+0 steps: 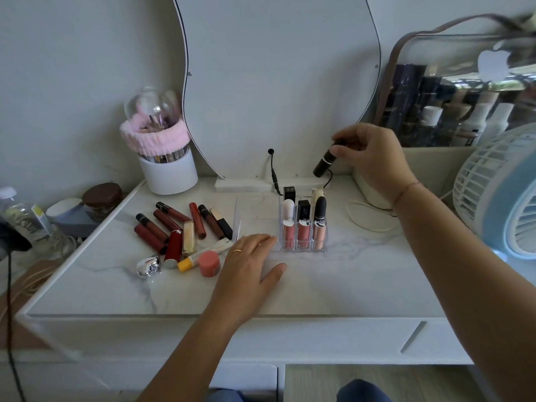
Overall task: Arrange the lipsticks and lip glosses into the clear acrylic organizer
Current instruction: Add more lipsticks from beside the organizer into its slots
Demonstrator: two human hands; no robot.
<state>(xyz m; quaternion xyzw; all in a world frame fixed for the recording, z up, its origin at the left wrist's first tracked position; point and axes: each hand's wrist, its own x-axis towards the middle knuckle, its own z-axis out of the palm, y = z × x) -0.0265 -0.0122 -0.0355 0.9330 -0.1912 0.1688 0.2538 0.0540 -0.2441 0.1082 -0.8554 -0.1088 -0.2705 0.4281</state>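
The clear acrylic organizer [255, 211] stands mid-table; its right columns hold several upright lip glosses and lipsticks [303, 227], its left compartments hold nothing. My right hand [374, 158] is raised above and behind the organizer's right side, shut on a black lipstick [326, 161] that tilts down to the left. My left hand [251, 264] rests flat on the table, fingertips touching the organizer's front edge, holding nothing. A pile of loose red and brown lip glosses [174, 227] lies left of the organizer, with a yellow-capped tube [203, 252] and a pink jar [209, 264] in front.
A white brush holder with a pink headband [165, 158] stands back left. The mirror base and a black cable [274, 175] sit right behind the organizer. A blue-white fan [499, 198] is at the right, a clear cosmetics bag [452, 94] behind it. A silver trinket [148, 266] lies front left.
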